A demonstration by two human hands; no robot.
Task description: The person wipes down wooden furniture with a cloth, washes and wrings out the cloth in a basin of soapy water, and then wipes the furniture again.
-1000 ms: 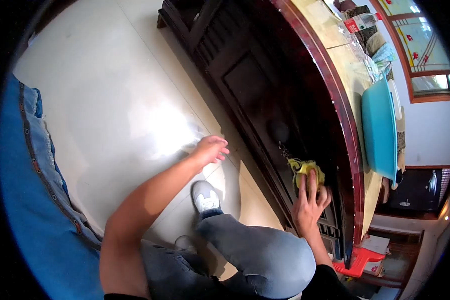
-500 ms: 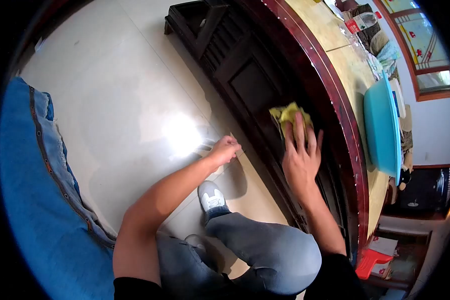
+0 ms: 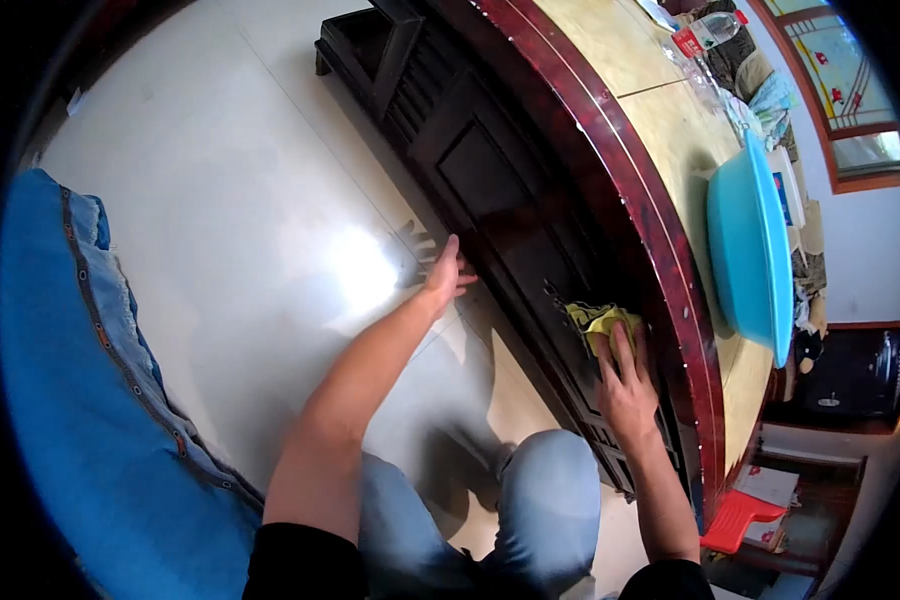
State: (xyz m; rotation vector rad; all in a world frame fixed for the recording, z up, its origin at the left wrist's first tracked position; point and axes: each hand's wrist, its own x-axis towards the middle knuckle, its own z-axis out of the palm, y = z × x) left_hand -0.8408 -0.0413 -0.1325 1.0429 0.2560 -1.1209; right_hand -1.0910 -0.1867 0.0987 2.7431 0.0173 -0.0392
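Observation:
My right hand [image 3: 627, 390] presses a crumpled yellow cloth [image 3: 602, 320] against the front of a dark wooden cabinet [image 3: 505, 180]. Its fingers lie over the cloth, beside a small dark metal fitting [image 3: 553, 291] on the panel. My left hand [image 3: 450, 275] is at the cabinet's lower edge, fingers apart, with nothing seen in it. Whether its fingertips touch the wood, I cannot tell.
A turquoise basin [image 3: 750, 250] stands on the cabinet's pale top [image 3: 670, 120], near a plastic bottle [image 3: 710, 35]. Blue fabric [image 3: 110, 400] with eyelets hangs at the left. A red plastic object [image 3: 740, 520] is at the lower right; tiled floor [image 3: 220, 200] lies below.
My right hand and the cloth have moved down the view along the cabinet front. My left hand has opened its fingers and shifted slightly up. My legs have changed position.

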